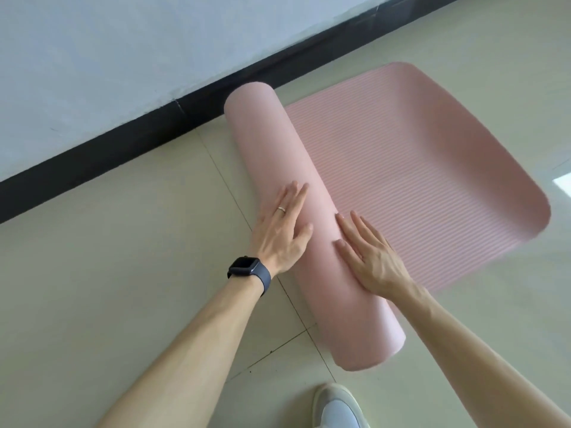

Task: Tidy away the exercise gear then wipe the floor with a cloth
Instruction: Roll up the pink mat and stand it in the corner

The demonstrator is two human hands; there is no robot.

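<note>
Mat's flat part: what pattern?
Pale pink with fine parallel ribs on the mat, clearest in the head view.

Floor [92, 273] of large, pale cream tiles, smooth and slightly glossy. Thin dark grout lines [217, 171] crossing near the middle, with a few small dark specks beside the near joint. Along the floor's far edge, a broad black skirting [123, 149], slanting from lower left to upper right. Above it a plain wall [92, 57], whitish with a faint blue cast, scuffed just over the skirting. Bright patch of reflected light [563, 184] at the floor's right edge.
</note>
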